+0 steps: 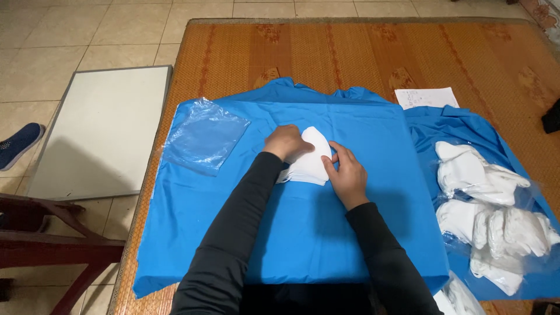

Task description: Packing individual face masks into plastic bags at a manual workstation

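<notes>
Both hands are pressing flat, fingers spread, on the white glove (311,160): left hand (286,142) at its upper-left end, right hand (349,175) at its lower-right edge, equally near.

A big woven orange mat (361,52) is lying on a floor of pale tiles (87,29). A flat grey board (99,134) is resting on the tiles beside it (near a dark wooden chair (52,239)). Soft light is falling evenly everywhere.

Even, cool indoor light, soft shadows beneath the forearms, sharp focus, slight wide-angle bending at edges
</notes>
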